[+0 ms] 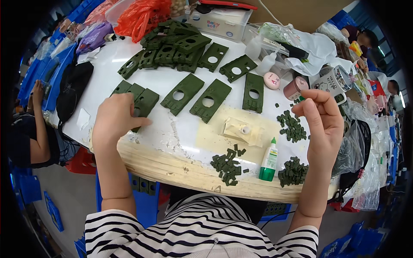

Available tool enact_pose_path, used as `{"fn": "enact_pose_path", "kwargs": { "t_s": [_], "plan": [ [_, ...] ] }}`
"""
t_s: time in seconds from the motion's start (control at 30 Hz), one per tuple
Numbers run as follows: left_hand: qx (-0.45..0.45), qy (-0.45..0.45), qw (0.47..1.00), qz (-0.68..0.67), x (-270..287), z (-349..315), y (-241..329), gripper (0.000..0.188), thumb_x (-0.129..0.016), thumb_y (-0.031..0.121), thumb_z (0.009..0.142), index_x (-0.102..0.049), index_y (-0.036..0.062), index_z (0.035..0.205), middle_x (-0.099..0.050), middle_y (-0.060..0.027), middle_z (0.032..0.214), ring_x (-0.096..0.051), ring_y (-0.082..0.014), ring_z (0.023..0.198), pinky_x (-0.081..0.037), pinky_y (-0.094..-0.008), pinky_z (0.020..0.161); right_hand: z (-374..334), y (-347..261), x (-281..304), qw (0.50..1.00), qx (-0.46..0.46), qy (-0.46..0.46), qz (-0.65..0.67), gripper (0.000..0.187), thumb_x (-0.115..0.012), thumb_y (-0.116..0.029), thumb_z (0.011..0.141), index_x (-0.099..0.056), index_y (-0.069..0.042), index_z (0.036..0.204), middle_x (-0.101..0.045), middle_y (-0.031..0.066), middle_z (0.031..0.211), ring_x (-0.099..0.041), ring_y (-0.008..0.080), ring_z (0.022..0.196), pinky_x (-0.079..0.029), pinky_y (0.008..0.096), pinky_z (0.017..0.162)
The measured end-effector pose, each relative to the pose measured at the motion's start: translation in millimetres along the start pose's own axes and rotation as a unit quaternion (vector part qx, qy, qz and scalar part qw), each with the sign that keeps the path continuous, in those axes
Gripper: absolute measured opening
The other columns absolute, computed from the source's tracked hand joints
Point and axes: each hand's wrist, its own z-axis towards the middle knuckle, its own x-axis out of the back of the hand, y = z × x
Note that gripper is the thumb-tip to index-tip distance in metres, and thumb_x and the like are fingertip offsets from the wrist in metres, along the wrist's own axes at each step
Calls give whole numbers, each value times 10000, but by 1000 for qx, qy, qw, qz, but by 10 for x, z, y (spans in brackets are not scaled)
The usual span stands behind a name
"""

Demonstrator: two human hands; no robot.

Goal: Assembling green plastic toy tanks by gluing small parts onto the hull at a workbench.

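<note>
My left hand (115, 118) is at the left of the table, closed on the near end of a dark green plastic plate (147, 101), thumb pointing right; its fingertips are partly hidden. This plate lies beside two similar ones (121, 87). To the right, my right hand (322, 122) is raised above the table with fingers bent and thumb apart; nothing shows clearly between them. It is nearest a pile of small green pieces (292, 127). Three plates with round holes, one of them a middle plate (211, 101), lie between my hands.
A green-capped glue bottle (269, 162) stands between two more piles of small pieces (226, 167) (293, 172) by the front edge. Behind it is a taped block (241, 131). Stacked plates (174, 47), a clear box (219, 21), a mug (329, 81) and plastic bags (144, 17) stand farther back.
</note>
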Motion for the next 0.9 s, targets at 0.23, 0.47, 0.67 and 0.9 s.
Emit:
{"fn": "enact_pose_path", "kwargs": {
  "t_s": [0.23,0.47,0.67,0.9],
  "plan": [
    [-12,97,995,7,-143,-334,55,392,-831,261,649,-547,12,750,-527,-99,801,-545,-287,773,-446,-401,651,165,48,184,996,58,54,-48,154,-642,-81,894,-636,42,986,-659,61,836,-603,89,766,-482,227,728],
    [-53,156,986,4,-219,-327,-29,318,-817,187,667,-570,4,748,-510,-108,853,-519,-289,858,-441,-411,727,213,565,507,901,-92,-144,-398,112,-707,-83,784,-660,4,834,-667,86,720,-631,158,648,-487,280,626],
    [-69,163,984,-29,-266,-291,-54,340,-816,179,676,-539,7,775,-509,-106,822,-519,-288,808,-436,-402,701,263,874,524,888,-105,-142,-425,109,-718,-77,756,-668,3,808,-665,102,697,-630,181,644,-494,309,622],
    [-34,105,981,-159,-289,-261,-100,385,-811,166,712,-464,17,788,-466,-61,762,-422,-185,647,-389,-315,587,307,900,511,893,-136,-161,-398,129,-719,-60,746,-663,30,819,-657,105,704,-620,175,650,-493,303,628]
  ]
}}
